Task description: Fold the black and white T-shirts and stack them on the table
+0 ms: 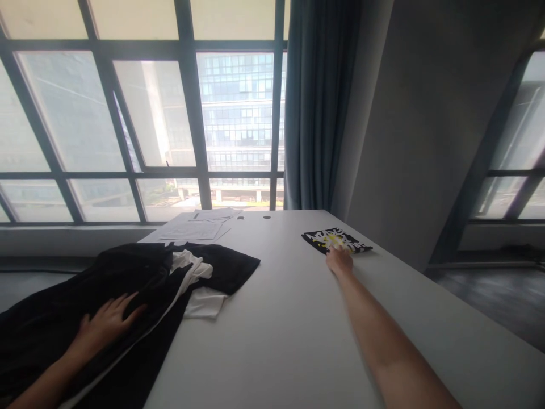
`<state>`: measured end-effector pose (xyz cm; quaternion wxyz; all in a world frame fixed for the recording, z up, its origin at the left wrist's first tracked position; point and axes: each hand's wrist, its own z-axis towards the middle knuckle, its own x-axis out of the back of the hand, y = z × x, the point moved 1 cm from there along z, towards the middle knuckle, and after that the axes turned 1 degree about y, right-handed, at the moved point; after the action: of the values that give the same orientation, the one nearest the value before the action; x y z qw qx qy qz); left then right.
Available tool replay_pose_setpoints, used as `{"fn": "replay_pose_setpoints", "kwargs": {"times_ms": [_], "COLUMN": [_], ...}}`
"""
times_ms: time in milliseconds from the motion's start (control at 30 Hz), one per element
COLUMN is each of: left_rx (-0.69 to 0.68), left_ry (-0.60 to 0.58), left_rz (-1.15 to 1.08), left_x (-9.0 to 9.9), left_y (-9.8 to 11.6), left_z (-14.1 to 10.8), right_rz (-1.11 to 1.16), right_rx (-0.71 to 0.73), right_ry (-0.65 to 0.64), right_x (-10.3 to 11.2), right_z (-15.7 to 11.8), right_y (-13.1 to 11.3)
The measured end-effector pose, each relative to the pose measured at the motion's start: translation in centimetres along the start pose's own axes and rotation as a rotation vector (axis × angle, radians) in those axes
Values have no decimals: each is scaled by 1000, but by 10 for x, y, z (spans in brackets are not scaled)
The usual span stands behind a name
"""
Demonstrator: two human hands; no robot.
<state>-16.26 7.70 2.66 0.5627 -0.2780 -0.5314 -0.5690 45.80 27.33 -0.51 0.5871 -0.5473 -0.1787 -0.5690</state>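
My left hand point(108, 324) lies with fingers spread on a large heap of black clothing point(140, 270) at the table's left side. White cloth point(193, 272) shows among the black folds, and a white corner point(206, 304) sticks out below a black sleeve-like flap point(234, 264). Far off on the right, my outstretched right hand point(340, 260) is at the near edge of a folded black garment point(317, 237) with white and yellow print. Its fingers are closed over that edge, and their tips blend into the print.
Papers point(191, 230) lie at the far left of the white table point(272, 341). Two round cable holes point(267, 217) sit near its far edge. Beyond stand a wide window point(236, 113), a blue-grey curtain point(315, 113) and a pillar point(409, 125). Black cloth hangs off the left edge.
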Motion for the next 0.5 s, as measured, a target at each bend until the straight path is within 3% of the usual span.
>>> {"fn": "replay_pose_setpoints", "kwargs": {"times_ms": [100,200,267,333,433,500], "left_rx": [39,15,-112,-362,-675,-721], "left_ry": [54,90,177,210,85,27], "left_rz": [82,78,19,-122,-392,-507], "left_x": [-19,-25,-18,-5,23,44], "left_y": [-21,-14,17,66,147,187], "left_z": [11,17,12,-2,-34,-53], "right_rz": [124,379,508,605,924,1010], "right_rx": [30,137,249,321,409,444], "right_ry": [-69,-170,-206,-232,-310,-336], "right_x": [17,50,77,104,140,155], "right_z": [-9,-37,-63,-91,-131,-151], "right_y": [-11,-33,-55,-83,-126,-148]}}
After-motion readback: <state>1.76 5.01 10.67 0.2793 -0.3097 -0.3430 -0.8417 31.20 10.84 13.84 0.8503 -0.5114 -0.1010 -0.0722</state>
